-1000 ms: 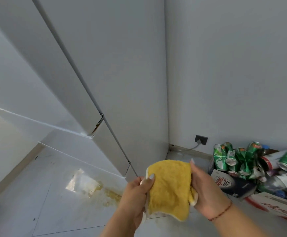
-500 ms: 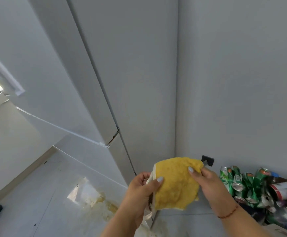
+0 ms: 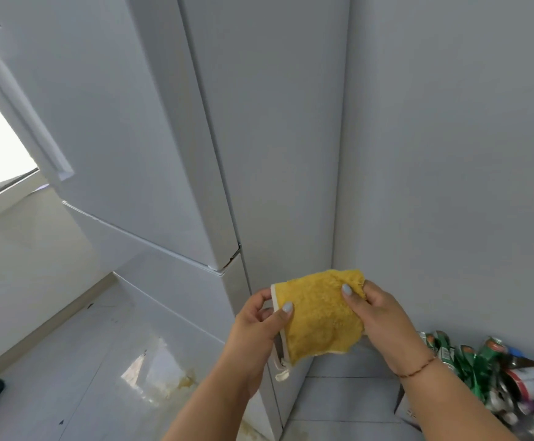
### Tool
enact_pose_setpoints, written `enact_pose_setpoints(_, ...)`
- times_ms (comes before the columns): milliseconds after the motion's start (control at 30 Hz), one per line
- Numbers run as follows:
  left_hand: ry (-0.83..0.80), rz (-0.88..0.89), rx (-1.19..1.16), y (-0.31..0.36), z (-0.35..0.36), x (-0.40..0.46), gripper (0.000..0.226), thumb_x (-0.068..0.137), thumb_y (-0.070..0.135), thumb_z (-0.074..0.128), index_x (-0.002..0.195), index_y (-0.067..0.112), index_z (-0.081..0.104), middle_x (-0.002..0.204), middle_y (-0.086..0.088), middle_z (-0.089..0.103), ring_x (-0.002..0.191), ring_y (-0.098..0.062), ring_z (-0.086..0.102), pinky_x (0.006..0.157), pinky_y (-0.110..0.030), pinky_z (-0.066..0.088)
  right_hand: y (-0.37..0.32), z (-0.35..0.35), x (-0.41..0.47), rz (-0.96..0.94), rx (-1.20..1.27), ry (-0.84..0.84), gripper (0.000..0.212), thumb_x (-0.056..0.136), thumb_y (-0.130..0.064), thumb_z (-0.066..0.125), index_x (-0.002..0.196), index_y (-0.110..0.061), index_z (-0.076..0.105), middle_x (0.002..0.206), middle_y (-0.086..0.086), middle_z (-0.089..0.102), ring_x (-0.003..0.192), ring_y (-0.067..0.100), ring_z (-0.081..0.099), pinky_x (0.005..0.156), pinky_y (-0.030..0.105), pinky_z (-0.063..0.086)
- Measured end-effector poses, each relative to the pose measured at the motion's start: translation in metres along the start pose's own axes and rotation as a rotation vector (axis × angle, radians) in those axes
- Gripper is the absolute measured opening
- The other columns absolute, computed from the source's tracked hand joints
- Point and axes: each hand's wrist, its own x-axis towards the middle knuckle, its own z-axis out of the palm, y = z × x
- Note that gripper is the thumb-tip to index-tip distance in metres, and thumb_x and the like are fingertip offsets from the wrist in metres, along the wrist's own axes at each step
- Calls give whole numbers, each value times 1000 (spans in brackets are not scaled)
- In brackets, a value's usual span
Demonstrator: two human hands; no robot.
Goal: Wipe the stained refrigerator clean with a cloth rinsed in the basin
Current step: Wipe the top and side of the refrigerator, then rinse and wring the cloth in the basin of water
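Head view: both hands hold the yellow cloth [image 3: 318, 316] up in front of the fridge [image 3: 170, 148], near its right side panel. Left hand [image 3: 254, 326] pinches the cloth's left edge, thumb on the front face, fingers curled behind. Right hand [image 3: 375, 316] grips the upper right corner, thumb on the front too. Cloth is spread between them, roughly flat, with white edging and a small loop hanging off the lower left corner. Cloth looks close to the fridge, but I can't tell if it touches it.

Fridge is white, upper door over a lower one, standing in a corner against the grey wall [image 3: 450, 154]. Yellowish stain [image 3: 184, 381] on the floor [image 3: 68, 361] just in front of the fridge base. Pile of crushed green cans [image 3: 482, 367] at lower right by the wall (some blurred). Thin red bracelet [image 3: 415, 370] on the right wrist. Basin isn't in view.
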Motion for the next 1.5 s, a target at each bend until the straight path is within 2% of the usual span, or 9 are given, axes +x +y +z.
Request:
enact_pose_setpoints(200, -24, 64, -32, 15, -22, -9, 43, 86, -18, 51, 117, 11, 59, 94, -14, 73, 89, -33, 69, 78, -45, 57, -5, 22, 0, -125, -132, 29, 8, 91, -38, 57, 94, -31, 60, 96, -7, 68, 90, 12, 64, 82, 36, 53)
enact_pose_setpoints(367, -87, 126, -79, 39, -61, -22, 62, 67, -13, 58, 120, 18, 60, 91, -20, 69, 80, -34, 67, 74, -45, 56, -16, 64, -11, -186, -253, 59, 35, 85, -34, 67, 113, -35, 46, 86, -7, 59, 75, 6, 58, 65, 22, 46)
enact_pose_setpoints(533, 25, 127, -14, 65, -129, -41, 64, 74, -24, 39, 116, 17, 64, 93, -21, 67, 81, -37, 63, 77, -49, 53, -47, 133, -25, -407, -437, 33, 11, 87, -32, 65, 89, -29, 55, 63, -7, 49, 60, 7, 49, 56, 26, 40)
enact_pose_setpoints(667, 109, 129, 15, 84, -187, -63, 64, 76, -23, 35, 114, 19, 65, 93, -20, 68, 81, -36, 64, 79, -52, 53, -81, 204, -28, -535, -488, -64, 18, 88, -31, 62, 73, -22, 58, 57, -9, 46, 59, 5, 46, 53, 23, 35)
enact_pose_setpoints(900, 248, 119, 56, 100, -295, -103, 66, 76, -18, 41, 125, 22, 62, 111, -21, 67, 99, -41, 65, 86, -53, 55, -127, 343, -41, -614, -441, -312, 18, 90, -41, 59, 95, -23, 60, 67, -8, 56, 65, 10, 55, 58, 24, 47)
enact_pose_setpoints(1067, 270, 122, 35, 101, -352, -127, 59, 82, -24, 37, 114, 17, 65, 104, -12, 71, 97, -29, 67, 88, -43, 55, -136, 421, -55, -574, -470, -532, 38, 83, -54, 63, 106, -27, 53, 83, -11, 53, 76, 7, 53, 68, 22, 49)
enact_pose_setpoints(1267, 520, 71, -25, 82, -441, -151, 40, 86, -18, 47, 112, 4, 67, 109, -18, 70, 102, -34, 68, 86, -43, 57, -122, 522, -54, -240, -256, -786, 11, 89, -19, 57, 88, -13, 67, 89, 12, 68, 84, 24, 64, 82, 45, 56)
enact_pose_setpoints(1400, 675, 51, -124, 70, -511, -157, 39, 83, -12, 47, 109, 6, 70, 110, -19, 70, 102, -36, 67, 91, -48, 54, -117, 599, -62, -73, -141, -926, 16, 90, -17, 59, 90, -4, 70, 90, 15, 70, 79, 23, 63, 77, 42, 55)
enact_pose_setpoints(1500, 742, 95, -149, 67, -564, -152, 35, 76, 8, 70, 110, 14, 71, 109, -14, 71, 103, -31, 66, 86, -42, 54, -127, 660, -65, 34, -66, -1116, 19, 89, -15, 53, 82, -1, 64, 79, 17, 59, 67, 24, 51, 63, 40, 45)
